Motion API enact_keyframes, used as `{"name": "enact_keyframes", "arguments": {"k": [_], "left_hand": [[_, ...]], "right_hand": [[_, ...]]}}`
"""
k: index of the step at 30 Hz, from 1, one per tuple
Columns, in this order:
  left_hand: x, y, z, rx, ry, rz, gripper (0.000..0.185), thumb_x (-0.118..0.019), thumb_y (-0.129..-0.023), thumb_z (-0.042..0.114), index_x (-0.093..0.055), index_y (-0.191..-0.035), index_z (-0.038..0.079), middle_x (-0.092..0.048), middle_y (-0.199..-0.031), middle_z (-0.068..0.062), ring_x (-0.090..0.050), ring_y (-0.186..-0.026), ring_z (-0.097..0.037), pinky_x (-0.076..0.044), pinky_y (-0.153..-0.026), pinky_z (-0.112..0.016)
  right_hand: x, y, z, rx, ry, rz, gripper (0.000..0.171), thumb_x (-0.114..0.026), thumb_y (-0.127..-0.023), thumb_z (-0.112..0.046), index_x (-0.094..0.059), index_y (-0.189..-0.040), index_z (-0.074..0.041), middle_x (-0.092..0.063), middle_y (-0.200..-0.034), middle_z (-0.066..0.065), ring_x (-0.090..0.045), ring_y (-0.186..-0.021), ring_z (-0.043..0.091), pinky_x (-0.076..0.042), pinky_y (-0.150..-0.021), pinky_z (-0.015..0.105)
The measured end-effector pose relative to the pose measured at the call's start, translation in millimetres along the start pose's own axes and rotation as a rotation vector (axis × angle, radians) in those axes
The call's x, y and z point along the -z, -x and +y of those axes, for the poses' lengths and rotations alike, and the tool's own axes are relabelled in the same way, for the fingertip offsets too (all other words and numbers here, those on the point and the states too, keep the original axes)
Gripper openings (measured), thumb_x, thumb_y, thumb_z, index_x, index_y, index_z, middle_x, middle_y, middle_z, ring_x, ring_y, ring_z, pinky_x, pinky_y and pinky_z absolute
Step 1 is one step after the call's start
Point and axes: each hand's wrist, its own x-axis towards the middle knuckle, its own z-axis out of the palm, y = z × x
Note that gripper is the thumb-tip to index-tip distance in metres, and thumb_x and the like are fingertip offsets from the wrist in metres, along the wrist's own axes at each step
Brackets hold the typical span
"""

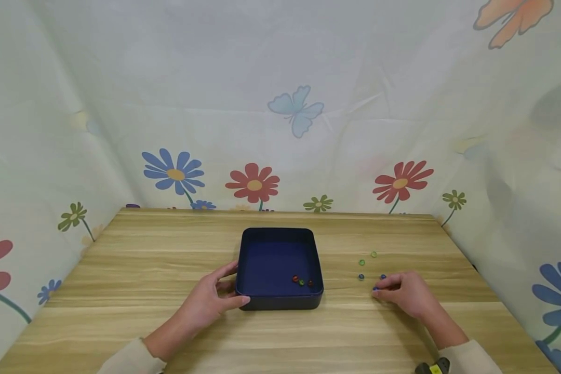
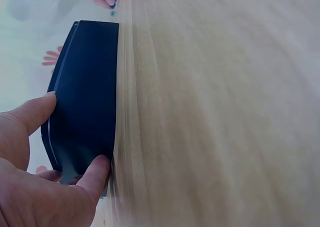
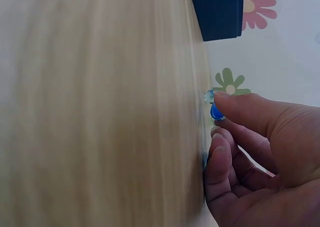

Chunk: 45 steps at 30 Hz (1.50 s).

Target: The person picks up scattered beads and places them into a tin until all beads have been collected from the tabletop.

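From the head view, a dark blue tray [image 1: 280,298] sits at the centre of the wooden table [image 1: 121,322], with three small beads [image 1: 302,281] lying in its lower right corner. The left hand [image 1: 210,301] at lower left of centre steadies the tray, thumb against the near wall and fingers along the left wall. At right of centre the right hand [image 1: 404,293] rests on the table, fingertips closed over a blue bead [image 1: 375,289]; more loose beads [image 1: 367,254] lie just above it.

In the left wrist view the left hand [image 2: 40,187] fills the lower left, thumb and forefinger spread around the tray [image 2: 85,102] corner.

In the right wrist view the right hand [image 3: 260,147] sits at lower right, pinching the blue bead [image 3: 216,112] against the table edge-on. A good pick here probably needs a firm fingertip pinch so the round bead cannot roll away, while the tray is held firm.
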Motion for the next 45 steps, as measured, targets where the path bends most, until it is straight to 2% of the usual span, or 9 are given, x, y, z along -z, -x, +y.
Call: {"name": "enact_keyframes", "arguments": {"k": [10,14,17,22,28,33,41,45], "left_hand": [[0.1,-0.9,-2.2,-0.009,-0.007,-0.002,0.093,-0.089,-0.081,0.016,-0.038,-0.159,0.012,-0.042,-0.160,-0.019,-0.054,-0.137,-0.041,-0.057,-0.100,-0.039],[0.1,-1.4,-2.7,-0.010,-0.003,-0.002,0.093,-0.089,-0.081,0.015,-0.038,-0.159,0.012,-0.041,-0.161,-0.019,-0.054,-0.137,-0.041,-0.057,-0.100,-0.039],[0.3,-1.6,-2.9,-0.012,-0.005,0.000,0.092,-0.089,-0.081,0.015,-0.039,-0.158,0.012,-0.041,-0.161,-0.019,-0.053,-0.138,-0.041,-0.056,-0.101,-0.040],[0.4,-1.6,-2.6,-0.016,-0.010,0.004,0.091,-0.089,-0.081,0.016,-0.039,-0.158,0.012,-0.042,-0.160,-0.018,-0.051,-0.139,-0.042,-0.055,-0.103,-0.041],[-0.2,-1.3,-0.9,-0.018,-0.022,0.005,0.091,-0.088,-0.081,0.016,-0.039,-0.158,0.011,-0.043,-0.160,-0.018,-0.052,-0.139,-0.042,-0.056,-0.102,-0.041],[-0.2,-1.2,-0.9,-0.019,-0.020,0.002,0.091,-0.088,-0.081,0.016,-0.039,-0.158,0.011,-0.043,-0.160,-0.018,-0.052,-0.139,-0.042,-0.056,-0.101,-0.040],[0.3,-0.9,-2.2,-0.022,-0.011,0.002,0.091,-0.088,-0.081,0.015,-0.039,-0.158,0.010,-0.043,-0.160,-0.019,-0.052,-0.139,-0.042,-0.057,-0.100,-0.039],[0.5,-0.9,-3.9,-0.024,-0.012,0.002,0.091,-0.088,-0.081,0.015,-0.039,-0.158,0.010,-0.043,-0.160,-0.019,-0.052,-0.139,-0.041,-0.057,-0.099,-0.036]], "right_hand": [[-9.1,3.4,-8.3,0.024,-0.114,0.021,0.020,-0.086,-0.084,-0.032,-0.083,-0.097,-0.017,-0.078,-0.106,0.003,-0.064,-0.089,0.012,-0.052,-0.068,0.023],[-10.5,5.4,-18.6,0.036,-0.216,0.029,0.025,-0.085,-0.084,-0.034,-0.083,-0.102,-0.016,-0.079,-0.106,0.001,-0.066,-0.090,0.008,-0.054,-0.072,0.022],[-11.4,5.5,-24.7,0.042,-0.323,0.029,0.031,-0.083,-0.087,-0.034,-0.081,-0.107,-0.011,-0.078,-0.109,0.003,-0.068,-0.092,0.007,-0.056,-0.077,0.022],[-16.1,3.8,-30.3,0.081,-0.433,0.048,0.039,-0.083,-0.088,-0.032,-0.078,-0.113,-0.004,-0.077,-0.111,0.002,-0.070,-0.094,0.005,-0.059,-0.080,0.022],[-23.4,1.7,-35.5,0.147,-0.484,0.079,0.039,-0.083,-0.088,-0.029,-0.077,-0.114,0.000,-0.078,-0.108,-0.002,-0.070,-0.095,0.005,-0.059,-0.080,0.021],[-28.4,0.1,-39.5,0.173,-0.509,0.086,0.038,-0.083,-0.087,-0.028,-0.077,-0.115,-0.002,-0.076,-0.106,0.001,-0.069,-0.094,0.008,-0.059,-0.081,0.022],[-35.3,-3.9,-47.8,0.222,-0.538,0.097,0.035,-0.083,-0.088,-0.025,-0.077,-0.113,-0.001,-0.076,-0.103,-0.005,-0.069,-0.094,0.013,-0.059,-0.079,0.021],[-38.9,-4.9,-52.4,0.242,-0.553,0.085,0.032,-0.083,-0.087,-0.023,-0.078,-0.110,-0.003,-0.075,-0.105,-0.002,-0.069,-0.094,0.014,-0.060,-0.078,0.023]]}}
